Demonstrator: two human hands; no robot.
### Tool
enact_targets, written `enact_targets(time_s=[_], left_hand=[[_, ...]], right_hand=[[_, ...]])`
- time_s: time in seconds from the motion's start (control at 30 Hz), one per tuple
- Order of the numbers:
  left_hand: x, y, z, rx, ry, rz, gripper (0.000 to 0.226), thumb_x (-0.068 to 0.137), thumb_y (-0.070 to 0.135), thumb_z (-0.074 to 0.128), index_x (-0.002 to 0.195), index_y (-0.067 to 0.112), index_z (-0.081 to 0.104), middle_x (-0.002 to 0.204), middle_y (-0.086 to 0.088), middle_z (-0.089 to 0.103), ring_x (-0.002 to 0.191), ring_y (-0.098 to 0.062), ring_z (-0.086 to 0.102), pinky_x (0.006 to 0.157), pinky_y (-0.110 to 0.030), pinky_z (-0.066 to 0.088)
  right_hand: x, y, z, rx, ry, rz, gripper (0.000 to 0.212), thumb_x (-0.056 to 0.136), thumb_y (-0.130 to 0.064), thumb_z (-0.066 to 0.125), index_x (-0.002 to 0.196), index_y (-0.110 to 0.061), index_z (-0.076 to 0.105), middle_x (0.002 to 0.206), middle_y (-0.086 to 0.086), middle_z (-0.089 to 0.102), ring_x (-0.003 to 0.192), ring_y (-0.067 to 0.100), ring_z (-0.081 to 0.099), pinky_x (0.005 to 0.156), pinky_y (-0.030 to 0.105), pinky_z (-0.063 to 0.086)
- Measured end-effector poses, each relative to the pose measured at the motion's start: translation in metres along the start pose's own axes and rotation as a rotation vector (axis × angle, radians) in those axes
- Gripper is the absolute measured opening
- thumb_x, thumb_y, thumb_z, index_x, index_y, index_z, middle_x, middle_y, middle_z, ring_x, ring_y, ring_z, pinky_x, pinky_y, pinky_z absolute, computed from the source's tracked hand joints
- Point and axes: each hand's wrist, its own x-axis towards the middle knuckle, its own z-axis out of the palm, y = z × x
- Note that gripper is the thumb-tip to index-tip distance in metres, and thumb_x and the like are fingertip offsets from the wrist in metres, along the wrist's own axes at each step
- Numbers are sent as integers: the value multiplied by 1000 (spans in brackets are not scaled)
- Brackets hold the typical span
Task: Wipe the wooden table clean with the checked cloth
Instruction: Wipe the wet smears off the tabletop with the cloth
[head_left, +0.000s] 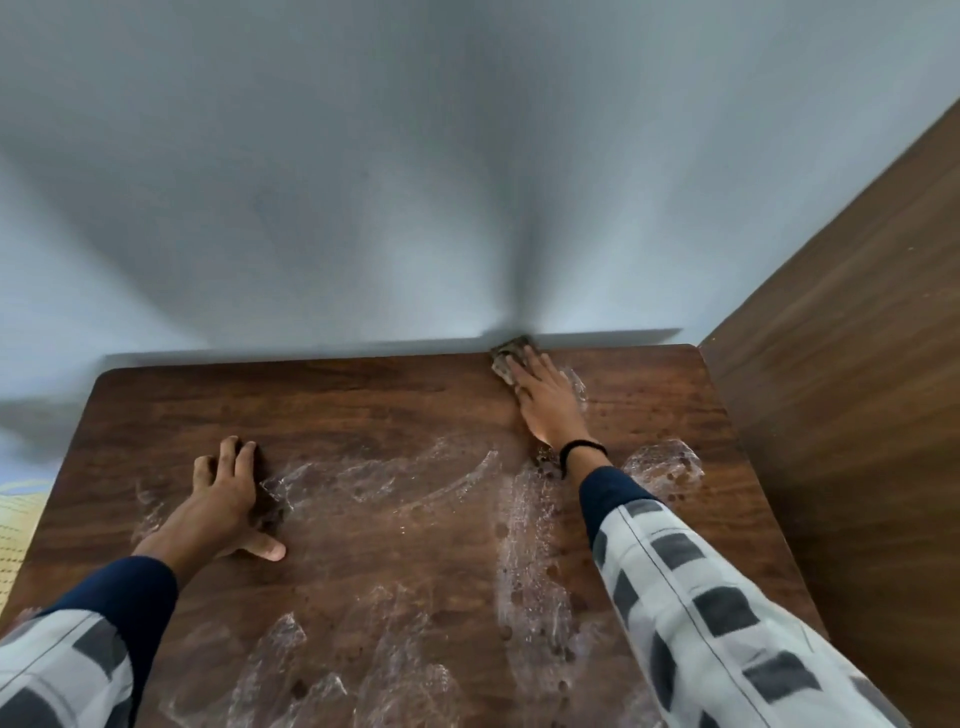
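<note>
The dark wooden table (363, 405) fills the lower half of the view, streaked with white soapy smears over its middle and near side. At the far edge, against the wall, my right hand (545, 397) lies flat with straight fingers on the checked cloth (506, 358); only a small bunched part of the cloth shows past my fingertips. My left hand (226, 491) rests on the table's left part, fingers bent at the knuckles with their tips on the wood, thumb spread toward me, holding nothing.
A pale blue wall (415, 182) rises right behind the table's far edge. A tall brown wooden panel (857, 338) stands close along the table's right side. Something yellow (21, 519) shows past the left edge.
</note>
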Motion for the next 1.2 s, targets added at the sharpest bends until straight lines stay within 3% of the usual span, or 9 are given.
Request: enact_targets(time_s=[0.1, 0.3, 0.5, 0.7, 0.83, 0.93, 1.03, 1.13, 1.2], left_hand=[[-2, 0, -1, -4, -3, -3, 163, 42, 52, 95, 155, 12, -16, 160, -6, -28, 147, -42, -13, 117, -57, 21], [-4, 2, -1, -8, -7, 0, 162, 43, 51, 95, 155, 14, -17, 160, -4, -29, 148, -41, -13, 117, -58, 21], [-1, -1, -1, 5, -4, -10, 164, 40, 54, 94, 155, 14, -17, 159, -5, -28, 147, -43, -12, 116, -59, 24], [-1, 1, -1, -10, -14, -6, 162, 44, 51, 95, 154, 15, -18, 159, -4, -31, 147, -42, -14, 116, -59, 23], [-1, 1, -2, 13, -11, -14, 164, 42, 54, 94, 154, 14, -17, 158, -4, -29, 147, -42, -11, 116, -58, 25], [0, 1, -4, 9, -12, -15, 164, 41, 52, 95, 154, 14, -16, 158, -4, -29, 147, -42, -11, 116, -59, 24], [-1, 0, -2, 11, -4, -8, 164, 41, 53, 95, 154, 13, -16, 159, -5, -28, 146, -42, -8, 116, -58, 25], [-1, 1, -3, 13, -10, -1, 163, 42, 54, 95, 154, 13, -16, 158, -6, -28, 146, -42, -8, 117, -57, 23], [-2, 1, -1, 12, -5, -7, 162, 43, 54, 95, 154, 14, -17, 158, -5, -29, 147, -42, -10, 118, -56, 22]], right_hand=[[-3, -31, 12, 55, 113, 188, 58, 103, -21, 35, 158, -33, 21, 167, -5, 6, 154, 20, 1, 123, 43, -2], [-26, -32, 18, 9, 42, -116, 51, 107, -29, 28, 156, -38, 20, 166, -11, 5, 153, 14, -2, 122, 38, -3], [0, -38, 15, 64, 118, 175, 58, 102, -21, 34, 157, -34, 21, 167, -5, 7, 154, 20, 1, 123, 45, -3], [-36, -14, 8, -9, 10, -245, 49, 108, -27, 28, 154, -42, 25, 163, -16, 7, 152, 12, 1, 123, 40, -2], [-7, 43, -16, -46, 70, 9, 54, 105, -24, 24, 156, -40, 20, 165, -11, 6, 153, 17, 2, 123, 42, -1], [-4, 27, -5, 3, 135, 190, 57, 103, -22, 33, 158, -31, 20, 167, -4, 10, 154, 21, 6, 123, 47, 4], [-32, -14, 20, 44, 143, 59, 57, 101, -19, 35, 155, -35, 27, 165, -7, 15, 153, 20, 7, 121, 45, -3], [-52, -9, 18, 17, 82, -159, 54, 103, -20, 33, 155, -35, 29, 164, -6, 22, 153, 21, 13, 124, 48, 9], [-38, 16, 3, -8, 111, -147, 55, 103, -16, 34, 154, -36, 29, 164, -5, 22, 151, 23, 15, 123, 53, 12]])
